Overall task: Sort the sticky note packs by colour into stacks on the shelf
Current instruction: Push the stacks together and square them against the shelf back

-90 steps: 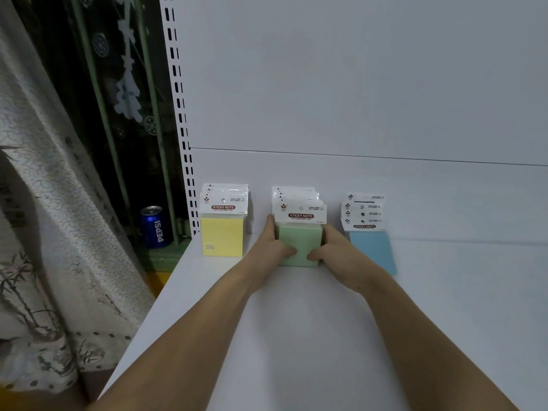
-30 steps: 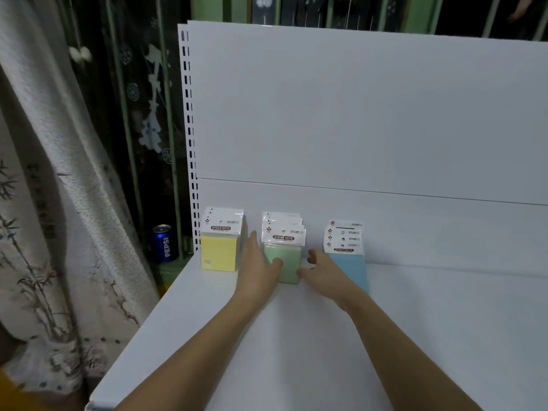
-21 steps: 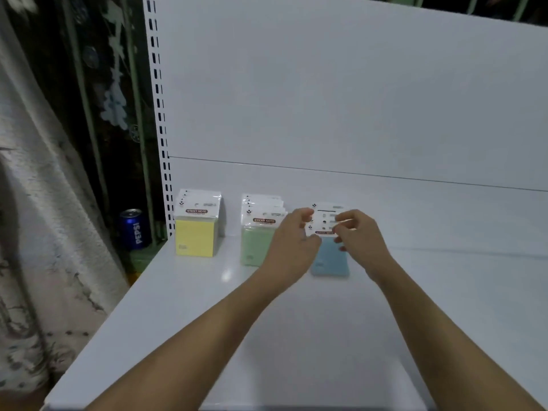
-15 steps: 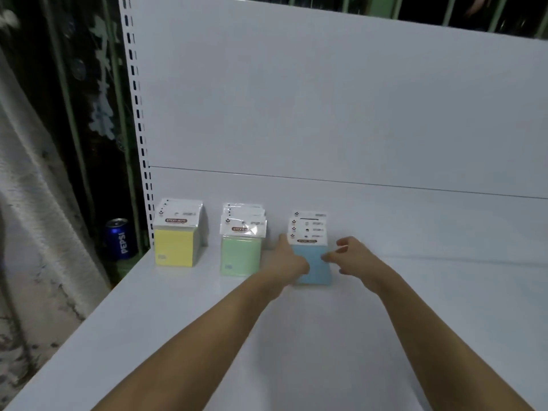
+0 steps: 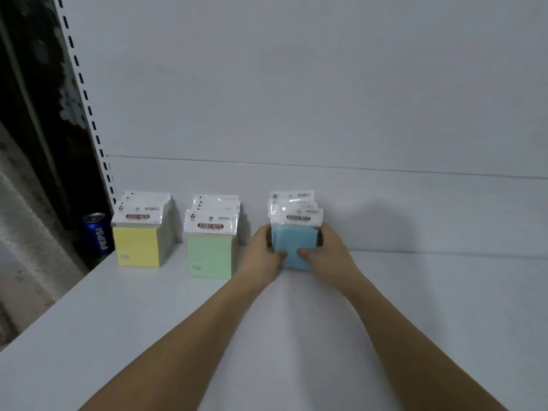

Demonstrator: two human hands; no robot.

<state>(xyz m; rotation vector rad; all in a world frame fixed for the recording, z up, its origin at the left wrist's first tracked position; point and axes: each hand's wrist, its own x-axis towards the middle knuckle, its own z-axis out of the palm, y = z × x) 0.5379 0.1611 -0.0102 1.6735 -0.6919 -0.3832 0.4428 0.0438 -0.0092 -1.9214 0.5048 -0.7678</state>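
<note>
White shelf (image 5: 148,336) carries yellow stack (image 5: 139,246), green stack (image 5: 211,256), blue stack (image 5: 295,244) in row.

Yellow sticky note stack (image 5: 138,236): packs upright against shelf back panel, far left, white header cards reading "STICKY NOTE", neatly squared. Green sticky note stack (image 5: 211,241): just right of yellow, apart from it, same white headers, slightly fanned at top. Blue sticky note stack (image 5: 294,232): right of green, well apart, headers fanned unevenly, front label blurred; stack upright, clasped on both sides by hands. All three stand on white shelf (image 5: 118,321), in row near back.
</note>
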